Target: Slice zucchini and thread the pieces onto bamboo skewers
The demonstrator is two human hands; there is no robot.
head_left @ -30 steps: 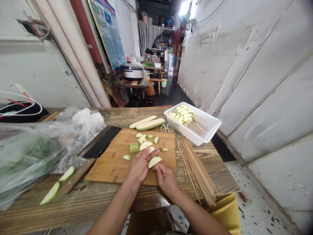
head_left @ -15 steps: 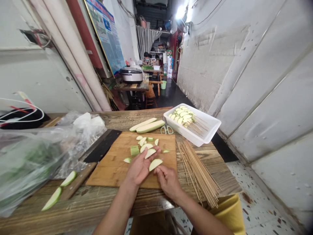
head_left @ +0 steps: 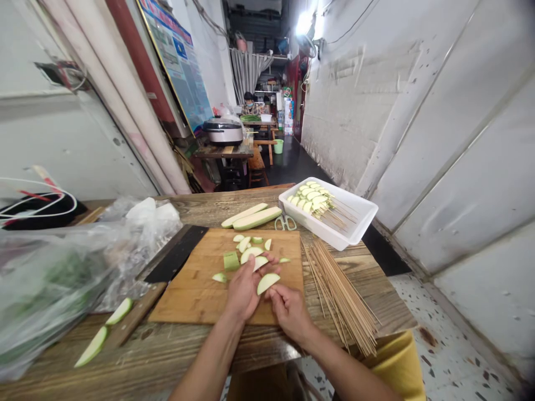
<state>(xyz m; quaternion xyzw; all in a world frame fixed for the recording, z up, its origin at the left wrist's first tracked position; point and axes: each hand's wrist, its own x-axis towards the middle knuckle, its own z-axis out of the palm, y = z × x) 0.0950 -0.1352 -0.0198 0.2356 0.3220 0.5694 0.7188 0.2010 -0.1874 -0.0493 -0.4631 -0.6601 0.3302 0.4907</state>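
Green squash wedge (head_left: 267,283) between half-open hands (head_left: 244,293) (head_left: 290,313)

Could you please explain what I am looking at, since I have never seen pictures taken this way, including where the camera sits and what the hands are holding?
All three pictures come from one camera worn on a person's head, looking forward and down, so the arms reaching in from below are that person's own. No machine is involved. On a wooden table lies a wooden cutting board with pale green squash slices on it. The left hand is spread just beside them, and the fingertips of the right hand touch a single slice. Nearby are a cleaver, a bundle of bamboo skewers, and a white plastic tray holding skewered slices.
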